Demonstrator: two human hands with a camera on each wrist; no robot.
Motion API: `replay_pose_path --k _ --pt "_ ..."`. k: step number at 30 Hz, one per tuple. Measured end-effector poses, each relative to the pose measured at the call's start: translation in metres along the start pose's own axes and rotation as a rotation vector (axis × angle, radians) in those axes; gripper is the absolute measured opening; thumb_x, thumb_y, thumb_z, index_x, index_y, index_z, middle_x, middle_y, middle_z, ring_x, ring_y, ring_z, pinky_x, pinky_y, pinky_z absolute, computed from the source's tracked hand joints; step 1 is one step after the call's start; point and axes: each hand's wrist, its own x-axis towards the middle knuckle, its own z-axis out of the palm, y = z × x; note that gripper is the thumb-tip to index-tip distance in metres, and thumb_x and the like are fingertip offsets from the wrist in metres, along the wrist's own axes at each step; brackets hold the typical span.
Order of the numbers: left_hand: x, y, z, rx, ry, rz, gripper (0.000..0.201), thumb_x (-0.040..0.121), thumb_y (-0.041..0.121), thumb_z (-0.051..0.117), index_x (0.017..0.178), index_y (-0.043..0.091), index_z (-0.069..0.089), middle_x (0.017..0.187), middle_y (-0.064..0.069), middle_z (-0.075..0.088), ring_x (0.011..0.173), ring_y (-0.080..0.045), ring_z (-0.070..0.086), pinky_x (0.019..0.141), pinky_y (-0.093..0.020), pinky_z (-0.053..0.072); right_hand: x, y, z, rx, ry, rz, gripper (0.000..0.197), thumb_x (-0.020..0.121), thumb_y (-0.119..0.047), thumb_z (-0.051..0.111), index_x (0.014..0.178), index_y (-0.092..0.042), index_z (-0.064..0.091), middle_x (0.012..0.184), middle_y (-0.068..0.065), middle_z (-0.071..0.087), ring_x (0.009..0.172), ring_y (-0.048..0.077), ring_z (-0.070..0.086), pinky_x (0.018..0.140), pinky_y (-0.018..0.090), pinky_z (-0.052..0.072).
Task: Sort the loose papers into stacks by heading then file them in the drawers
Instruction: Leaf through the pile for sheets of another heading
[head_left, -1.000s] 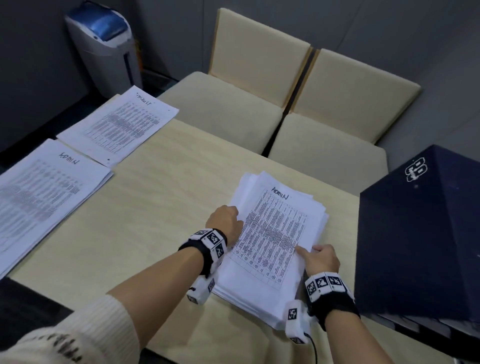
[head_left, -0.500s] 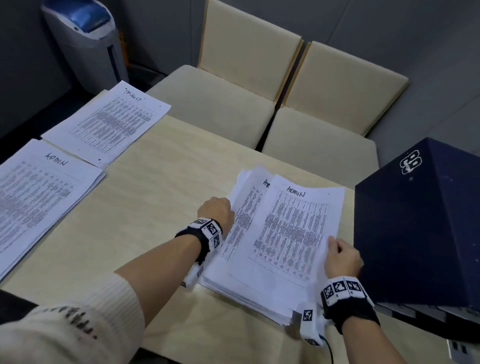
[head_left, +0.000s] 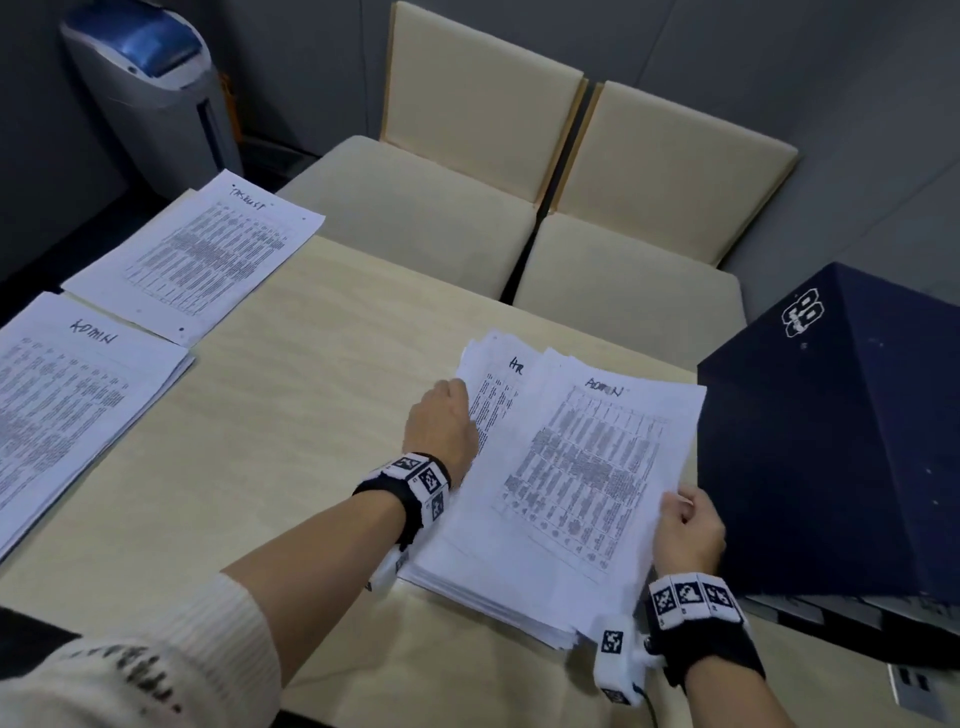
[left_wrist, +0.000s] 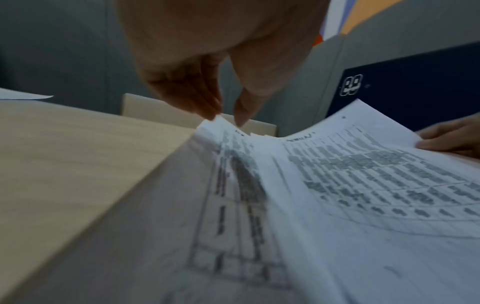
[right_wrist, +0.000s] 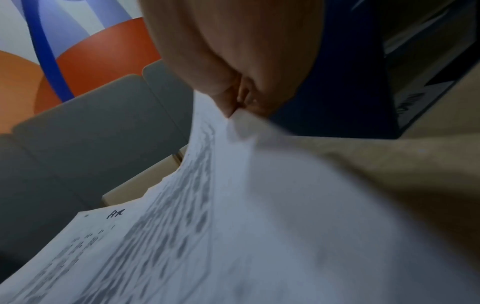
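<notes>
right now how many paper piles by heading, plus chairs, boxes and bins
admin on top: 2, the left pile and the sheet pinched by the right hand
tasklist: 1
hr: 1, the sheet showing under it on the big pile by the left hand
chairs: 2
dark box: 1
bin: 1
total: 8

Pale wooden table (head_left: 291, 431) across the lower frame. At centre right, a thick loose paper pile (head_left: 483, 561). At far left, an ADMIN-headed stack (head_left: 62, 415); at upper left, a second printed stack (head_left: 197, 260). At right edge, a dark blue box (head_left: 841, 441).
</notes>
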Motion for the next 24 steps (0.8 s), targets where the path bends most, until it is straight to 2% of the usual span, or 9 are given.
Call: replay_pose_path --k 4,6,9,11,15,18,20,22,24 --pt "0.009 0.023 0.016 -0.06 -0.188 -0.061 0.029 0.091 0.001 0.046 0.12 0.001 0.044 0.121 -0.016 0.051 0.098 -0.028 0.054 0.076 -0.031 0.043 -0.001 0.008 0.001 0.215 -0.242 0.1 0.026 0.089 0.012 0.054 0.085 -0.012 0.064 0.071 -0.003 0.072 0.069 0.021 0.059 0.063 0.027 0.052" --pt "0.013 0.027 0.021 -0.133 -0.234 -0.185 0.029 0.092 0.003 0.045 0.12 -0.002 0.044 0.124 -0.018 0.049 0.105 -0.032 0.055 0.077 -0.032 0.042 -0.004 0.01 -0.004 0.33 -0.29 0.194 0.031 0.086 0.017 0.052 0.074 -0.009 0.061 0.081 -0.006 0.075 0.08 0.021 0.067 0.071 0.026 0.055" --pt "0.018 0.027 0.027 -0.169 -0.239 -0.303 0.022 0.097 0.014 0.045 0.116 0.002 0.046 0.121 -0.014 0.052 0.109 -0.032 0.055 0.082 -0.036 0.045 -0.009 0.014 -0.009 0.478 -0.374 0.302 0.029 0.088 0.016 0.052 0.07 -0.007 0.053 0.103 0.005 0.075 0.095 0.019 0.072 0.079 0.032 0.057" --pt "0.018 0.025 0.03 -0.158 -0.243 -0.323 0.01 0.097 0.017 0.044 0.1 0.008 0.047 0.111 -0.012 0.058 0.101 -0.031 0.059 0.081 -0.037 0.049 -0.011 0.017 -0.013 0.513 -0.395 0.339 0.028 0.09 0.013 0.052 0.073 -0.008 0.051 0.1 0.004 0.076 0.09 0.017 0.073 0.07 0.025 0.059" --pt "0.014 0.021 0.035 -0.118 -0.249 -0.238 0.026 0.094 0.021 0.048 0.076 0.007 0.059 0.087 -0.011 0.067 0.078 -0.027 0.063 0.073 -0.037 0.057 -0.006 0.018 -0.013 0.492 -0.373 0.401 0.024 0.094 0.011 0.046 0.08 -0.008 0.053 0.086 0.011 0.066 0.072 0.023 0.061 0.056 0.025 0.054" --pt "0.009 0.019 0.031 -0.175 -0.235 -0.214 0.019 0.093 0.016 0.049 0.084 0.006 0.062 0.091 -0.013 0.067 0.075 -0.025 0.06 0.065 -0.033 0.053 0.001 0.015 -0.008 0.461 -0.337 0.425 0.019 0.092 0.01 0.055 0.103 -0.005 0.057 0.099 0.018 0.062 0.082 0.026 0.062 0.072 0.036 0.053" --pt "0.008 0.017 0.027 -0.246 -0.265 -0.233 0.013 0.093 0.014 0.05 0.095 0.006 0.06 0.095 -0.01 0.065 0.081 -0.024 0.06 0.071 -0.035 0.054 0.007 0.013 -0.005 0.48 -0.332 0.443 0.052 0.088 0.015 0.058 0.134 -0.006 0.049 0.122 0.018 0.062 0.105 0.032 0.063 0.092 0.044 0.051" --pt "0.008 0.014 0.021 -0.303 -0.298 -0.241 0.005 0.093 0.012 0.053 0.091 0.01 0.057 0.089 -0.006 0.06 0.079 -0.024 0.055 0.072 -0.033 0.05 0.009 0.002 -0.005 0.51 -0.431 0.454 0.057 0.089 0.016 0.053 0.14 -0.008 0.048 0.127 0.016 0.064 0.109 0.035 0.064 0.089 0.046 0.054" --pt "0.007 0.012 0.015 -0.343 -0.319 -0.24 0.011 0.091 0.013 0.057 0.083 0.016 0.05 0.085 -0.007 0.053 0.076 -0.021 0.047 0.07 -0.029 0.042 0.007 -0.015 -0.004 0.488 -0.546 0.437 0.041 0.092 0.012 0.051 0.129 -0.005 0.059 0.116 0.02 0.07 0.098 0.036 0.07 0.08 0.047 0.059"
